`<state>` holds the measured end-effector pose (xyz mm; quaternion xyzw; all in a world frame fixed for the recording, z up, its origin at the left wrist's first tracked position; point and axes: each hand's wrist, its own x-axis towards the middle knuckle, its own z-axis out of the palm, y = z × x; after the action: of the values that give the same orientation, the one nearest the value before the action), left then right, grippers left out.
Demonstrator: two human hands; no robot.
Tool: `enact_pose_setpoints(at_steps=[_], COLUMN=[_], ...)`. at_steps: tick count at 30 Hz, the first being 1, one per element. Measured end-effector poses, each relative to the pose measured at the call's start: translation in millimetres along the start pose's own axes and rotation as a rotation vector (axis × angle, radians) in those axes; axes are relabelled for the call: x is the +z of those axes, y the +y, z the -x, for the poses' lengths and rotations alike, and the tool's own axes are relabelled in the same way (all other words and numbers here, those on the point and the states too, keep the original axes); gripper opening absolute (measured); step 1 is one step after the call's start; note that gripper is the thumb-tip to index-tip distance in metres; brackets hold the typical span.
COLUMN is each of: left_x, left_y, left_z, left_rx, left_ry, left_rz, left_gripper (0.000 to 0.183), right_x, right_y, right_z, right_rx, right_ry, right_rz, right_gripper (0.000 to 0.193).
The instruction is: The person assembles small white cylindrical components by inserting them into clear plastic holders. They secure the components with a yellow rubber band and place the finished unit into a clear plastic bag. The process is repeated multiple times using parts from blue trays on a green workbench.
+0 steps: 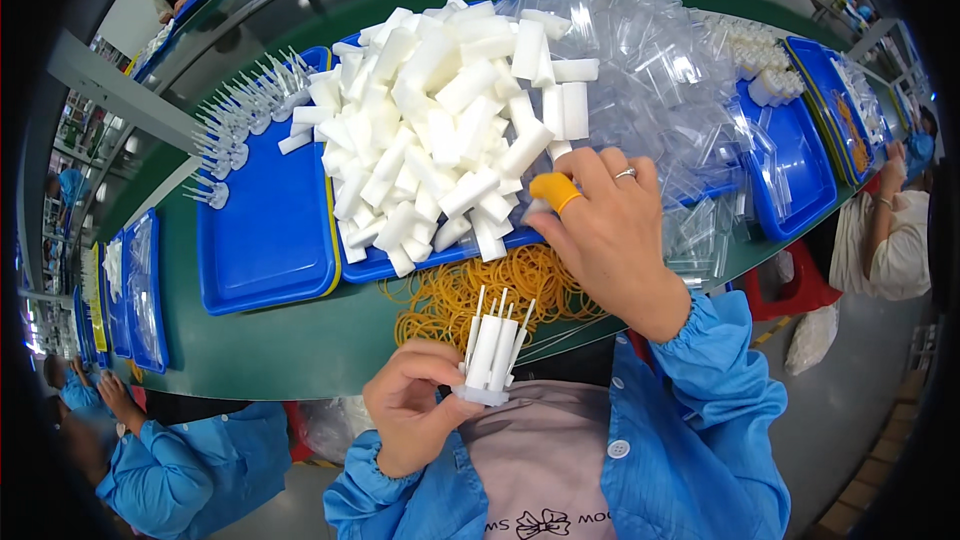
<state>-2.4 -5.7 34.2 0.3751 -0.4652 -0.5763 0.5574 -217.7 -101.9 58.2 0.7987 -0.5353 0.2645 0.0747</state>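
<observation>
Your left hand (415, 402): pinching one white plastic pronged base (481, 397) before your torso (545, 440), white foam-like cylinders (484, 348) upright in it. Your right hand (612, 235): curled beside heaped white foam pieces (430, 115), grip unclear. Apparent step: foam loading; next move likely calls for aligning another piece.

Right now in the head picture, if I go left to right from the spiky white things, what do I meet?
White plastic pieces with thin prongs → heaped white foam-like blocks → heaped clear plastic pieces → far-right blue plastic tray holding something orange.
</observation>
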Motion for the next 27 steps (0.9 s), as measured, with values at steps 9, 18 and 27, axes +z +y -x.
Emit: enact_pose_setpoints(at_steps=[9,18,27], left_x=[0,3,3], left_y=[-4,-4,-2], left_z=[-5,-7,-9], left_rx=[0.090,0.096,0.086], left_ry=[-0.094,-0.056,-0.051], left_rz=[-0.036,-0.059,-0.081], left_gripper=[0.017,0.015,0.014], right_x=[-39,-34,-39], right_y=[10,4,6], right_z=[17,33,37], right_rx=[0.060,0.027,0.064], right_ry=[0.054,-0.243,-0.195], right_rz=[-0.219,0.049,0.013], right_gripper=[0.021,0.021,0.015])
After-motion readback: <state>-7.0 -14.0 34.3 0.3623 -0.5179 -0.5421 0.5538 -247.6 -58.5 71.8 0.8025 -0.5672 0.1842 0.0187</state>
